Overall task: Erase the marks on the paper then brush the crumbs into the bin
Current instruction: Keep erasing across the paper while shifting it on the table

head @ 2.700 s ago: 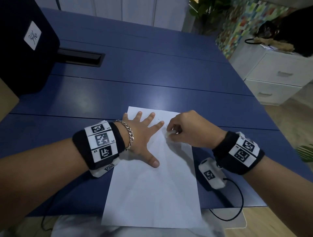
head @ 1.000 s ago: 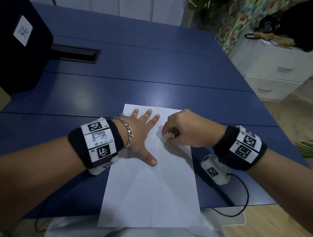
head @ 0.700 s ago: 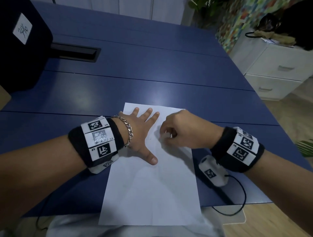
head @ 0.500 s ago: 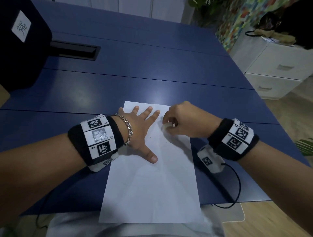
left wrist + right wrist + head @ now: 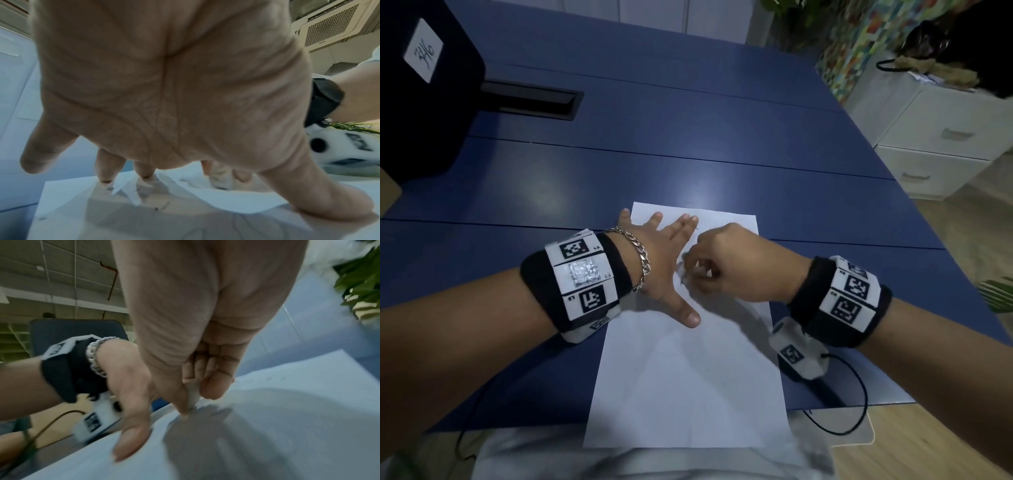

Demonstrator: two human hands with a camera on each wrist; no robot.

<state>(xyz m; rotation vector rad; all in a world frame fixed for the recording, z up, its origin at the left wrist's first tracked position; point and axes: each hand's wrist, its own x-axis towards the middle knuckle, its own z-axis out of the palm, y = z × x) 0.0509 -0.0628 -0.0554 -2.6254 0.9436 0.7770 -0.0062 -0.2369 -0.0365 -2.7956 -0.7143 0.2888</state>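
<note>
A white sheet of paper [image 5: 688, 377] lies on the blue table, its near end hanging over the front edge. My left hand [image 5: 664, 263] lies flat and spread on the sheet's upper left, thumb out, pressing it down. My right hand [image 5: 726, 263] is curled just right of it and pinches a small white eraser [image 5: 193, 395] between thumb and fingers, its tip on the paper. Faint pencil marks [image 5: 185, 180] and a few dark crumbs [image 5: 156, 208] show on the sheet near my left fingers [image 5: 107, 168].
A black box with a white label [image 5: 424, 51] stands at the far left, beside a black slot [image 5: 534, 99] set in the table [image 5: 688, 137]. White drawers [image 5: 945, 137] stand off the table to the right. A cable [image 5: 856, 394] hangs from my right wrist.
My right hand with the eraser has moved left and towards me over the paper, close against my left hand. My left hand has stayed flat on the sheet.
</note>
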